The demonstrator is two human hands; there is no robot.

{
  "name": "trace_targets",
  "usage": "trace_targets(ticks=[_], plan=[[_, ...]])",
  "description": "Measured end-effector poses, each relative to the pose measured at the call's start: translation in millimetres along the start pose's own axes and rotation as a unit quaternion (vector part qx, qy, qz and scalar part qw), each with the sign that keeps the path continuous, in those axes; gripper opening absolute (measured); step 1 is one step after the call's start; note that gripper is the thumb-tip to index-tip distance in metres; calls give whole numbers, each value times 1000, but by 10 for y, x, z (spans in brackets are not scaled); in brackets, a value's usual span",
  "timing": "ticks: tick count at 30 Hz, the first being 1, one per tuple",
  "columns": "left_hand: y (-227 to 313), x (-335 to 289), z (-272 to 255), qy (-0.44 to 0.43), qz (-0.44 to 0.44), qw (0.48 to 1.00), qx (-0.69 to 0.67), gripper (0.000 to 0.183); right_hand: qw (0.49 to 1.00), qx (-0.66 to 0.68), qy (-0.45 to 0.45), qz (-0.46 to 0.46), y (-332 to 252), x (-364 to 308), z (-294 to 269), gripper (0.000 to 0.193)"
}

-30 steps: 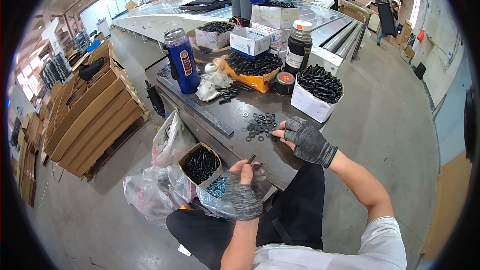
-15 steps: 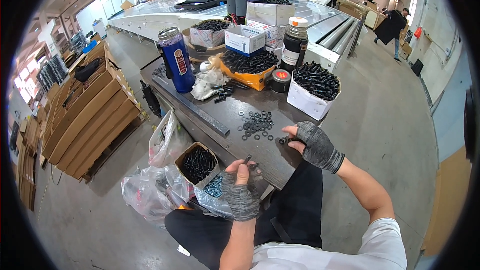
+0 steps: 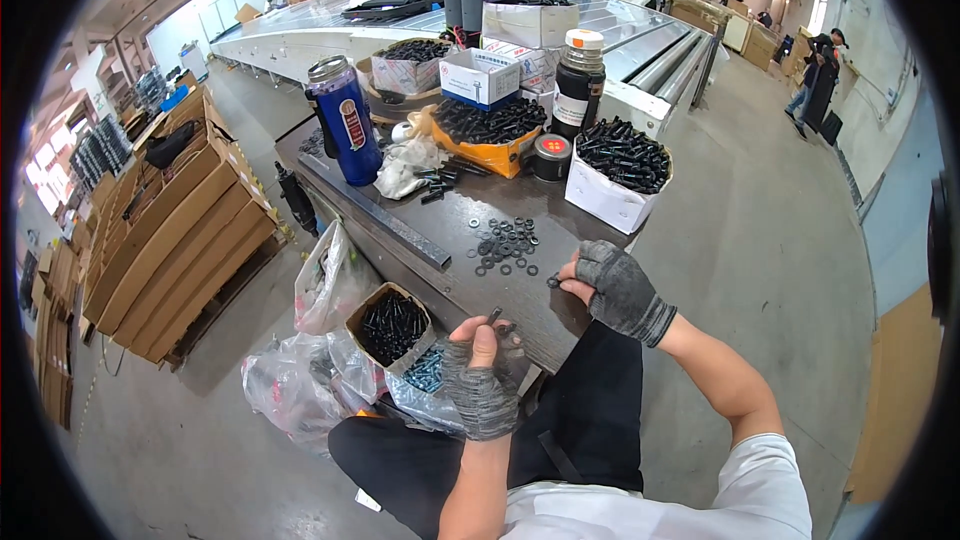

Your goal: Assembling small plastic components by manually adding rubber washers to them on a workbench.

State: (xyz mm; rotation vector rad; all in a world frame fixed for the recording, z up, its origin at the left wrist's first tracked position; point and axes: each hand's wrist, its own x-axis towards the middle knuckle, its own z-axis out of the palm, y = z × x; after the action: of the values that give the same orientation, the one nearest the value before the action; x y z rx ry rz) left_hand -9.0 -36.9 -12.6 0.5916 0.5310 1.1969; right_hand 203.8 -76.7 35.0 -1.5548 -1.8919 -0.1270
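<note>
Pinching a ring [image 3: 554,281], your right hand [image 3: 625,295] should press its rim lightly; your left hand [image 3: 483,380], gripping a bolt [image 3: 494,316] nearer you and leftward, should stay steady. Loose rings [image 3: 507,245] lie beyond the right pinch, leftward. Half a second ago, those right fingertips stood wider apart.

Gloved hands [image 3: 622,292] pinching, apart — forearms [image 3: 718,372] bare

Downward fisheye view from head
</note>
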Motion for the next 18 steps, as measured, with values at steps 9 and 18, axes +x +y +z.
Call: trace_targets(ticks=[9,18], plan=[[17,-30,13,11,23,1000,-10,19,998,26,-46,-26,21,-144,-133,17],[6,-35,22,19,13,1000,-4,21,995,63,-80,10,53,-133,-244,32]])
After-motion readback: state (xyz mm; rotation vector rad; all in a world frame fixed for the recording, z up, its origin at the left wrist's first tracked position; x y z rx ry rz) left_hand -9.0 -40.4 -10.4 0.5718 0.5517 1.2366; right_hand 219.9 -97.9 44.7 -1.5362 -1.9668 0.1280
